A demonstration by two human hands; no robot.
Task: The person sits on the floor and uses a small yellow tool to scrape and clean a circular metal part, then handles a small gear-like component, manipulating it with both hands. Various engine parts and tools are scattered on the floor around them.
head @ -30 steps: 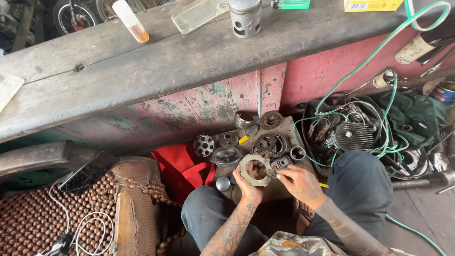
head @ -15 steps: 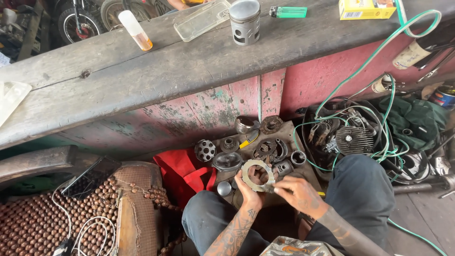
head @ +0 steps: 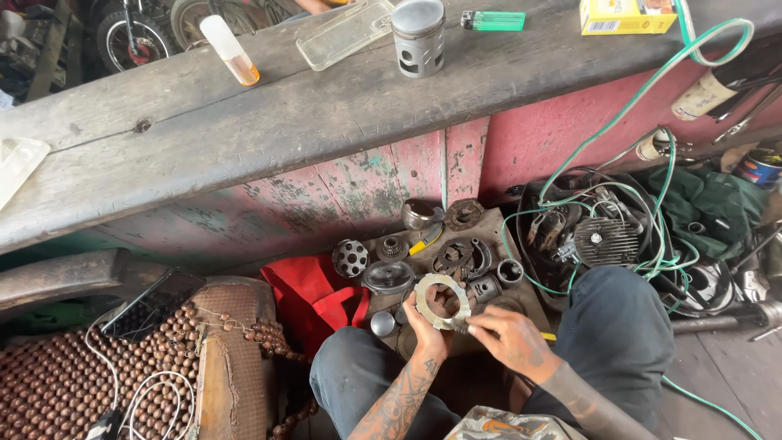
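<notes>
Your left hand [head: 425, 332] pinches the stiff, thin, probably greasy toothed metal ring [head: 442, 301] at its 7 o'clock edge, while your right hand [head: 509, 338] is closed around a small tool at 5 o'clock.

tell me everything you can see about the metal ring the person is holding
The ring is a flat, pale grey metal disc with a wide round hole and small tabs around its outer edge, dull and a little grimy. It is held tilted, face toward the camera, above the dark board strewn with engine parts. The left hand grips its lower edge from below, fingers showing through the hole. The right hand meets its lower right rim, pressing a thin tool there that is too small to identify.
</notes>
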